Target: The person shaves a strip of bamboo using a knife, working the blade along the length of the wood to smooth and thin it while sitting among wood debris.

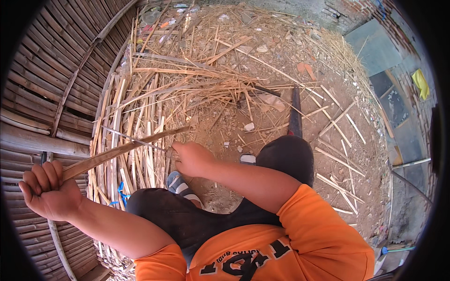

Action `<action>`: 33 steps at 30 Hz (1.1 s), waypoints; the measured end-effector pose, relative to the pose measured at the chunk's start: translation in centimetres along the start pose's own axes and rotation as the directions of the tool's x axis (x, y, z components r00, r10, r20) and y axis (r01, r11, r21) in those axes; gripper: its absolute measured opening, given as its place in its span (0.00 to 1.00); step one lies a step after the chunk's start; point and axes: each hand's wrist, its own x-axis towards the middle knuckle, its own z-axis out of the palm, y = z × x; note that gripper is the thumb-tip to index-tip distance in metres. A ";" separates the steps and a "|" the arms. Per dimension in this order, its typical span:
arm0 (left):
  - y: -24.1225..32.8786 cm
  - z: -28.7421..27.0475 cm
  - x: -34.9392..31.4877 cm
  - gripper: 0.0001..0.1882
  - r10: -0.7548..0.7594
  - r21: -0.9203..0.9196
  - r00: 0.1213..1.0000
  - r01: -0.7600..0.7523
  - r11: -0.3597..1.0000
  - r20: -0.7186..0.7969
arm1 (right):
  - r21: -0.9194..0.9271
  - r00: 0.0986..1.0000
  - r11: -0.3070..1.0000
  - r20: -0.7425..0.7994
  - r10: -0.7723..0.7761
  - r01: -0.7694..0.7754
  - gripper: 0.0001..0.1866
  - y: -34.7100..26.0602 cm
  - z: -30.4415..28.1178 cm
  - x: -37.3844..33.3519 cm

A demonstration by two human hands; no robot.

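My left hand (pixel 49 192) is raised at the far left, fingers wrapped round the near end of a bamboo strip (pixel 110 155). The strip slants up and rightward, its far end past my right hand. My right hand (pixel 193 158) is closed in front of my left foot, on a knife whose long thin blade (pixel 133 138) points left. The blade crosses the strip and seems to touch it; the handle is hidden in my fist.
Many split bamboo strips (pixel 123 122) lie on the left beside a bamboo wall (pixel 44 89). Shavings (pixel 211 84) are heaped ahead. Loose strips (pixel 340 164) lie on the dirt at right. A dark tapered bar (pixel 295 112) stands beyond my right knee. Grey panels (pixel 375 47) lean against the right wall.
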 end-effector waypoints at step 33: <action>-0.7 1.9 -0.9 0.22 -0.080 -0.163 0.919 0.153 0.975 0.386 | 0.041 0.999 0.999 -0.023 0.023 -0.022 0.17 -1.1 -1.2 0.4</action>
